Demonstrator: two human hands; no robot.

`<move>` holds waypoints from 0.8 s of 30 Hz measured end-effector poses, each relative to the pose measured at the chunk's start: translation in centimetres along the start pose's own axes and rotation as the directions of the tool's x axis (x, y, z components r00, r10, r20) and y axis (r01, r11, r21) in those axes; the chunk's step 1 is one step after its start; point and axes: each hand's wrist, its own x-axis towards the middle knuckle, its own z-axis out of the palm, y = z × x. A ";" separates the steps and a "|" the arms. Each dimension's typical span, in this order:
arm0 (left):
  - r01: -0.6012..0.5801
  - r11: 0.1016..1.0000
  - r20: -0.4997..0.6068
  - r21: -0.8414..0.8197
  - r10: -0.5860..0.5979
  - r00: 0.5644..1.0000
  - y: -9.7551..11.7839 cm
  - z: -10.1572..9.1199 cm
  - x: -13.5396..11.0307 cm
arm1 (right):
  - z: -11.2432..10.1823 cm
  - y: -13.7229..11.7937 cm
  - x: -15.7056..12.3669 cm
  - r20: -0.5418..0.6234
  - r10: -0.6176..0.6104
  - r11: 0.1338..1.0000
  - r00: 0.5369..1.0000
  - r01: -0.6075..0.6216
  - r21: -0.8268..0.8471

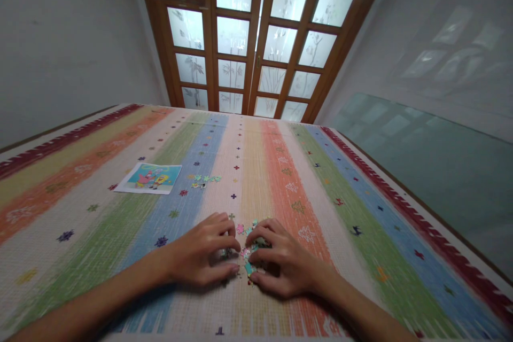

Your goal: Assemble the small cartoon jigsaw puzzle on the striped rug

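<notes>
Loose jigsaw pieces (249,269) in teal, pink and other colours lie in a small heap on the striped tablecloth between my two hands. From the left, my left hand (212,251) curves over the heap's edge, fingers bent and apart, with a few pieces partly hidden beneath it. Opposite it, my right hand (276,256) rests with spread, bent fingers touching the pieces; its palm covers some of them. Neither hand visibly grips a piece. Farther off, a short strip of jigsaw pieces (206,178) lies in a row, with a couple more just below it.
A picture card (150,178) with cartoon figures lies flat to the left of the strip. The striped tablecloth (256,165) covers the wide table. Wooden doors with glass panes (232,35) stand beyond it, and walls rise on both sides.
</notes>
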 end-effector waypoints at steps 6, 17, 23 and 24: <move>-0.011 1.000 0.034 0.009 0.011 0.999 0.1 1.6 -0.5 | 0.0 0.3 -0.3 0.007 0.036 0.998 0.999 -0.036 0.050; 0.017 0.999 0.031 -0.042 -0.015 0.999 0.4 1.6 -0.2 | -0.6 0.2 0.3 -0.023 0.113 0.950 0.993 -0.101 0.295; 0.050 0.998 -0.029 -0.042 -0.051 0.998 0.1 1.5 -0.1 | -0.5 0.3 0.1 -0.038 0.256 0.908 0.966 -0.227 0.351; 0.052 0.998 -0.043 -0.039 -0.054 0.998 0.1 1.5 -0.1 | -0.5 0.3 0.1 -0.039 0.297 0.899 0.954 -0.266 0.348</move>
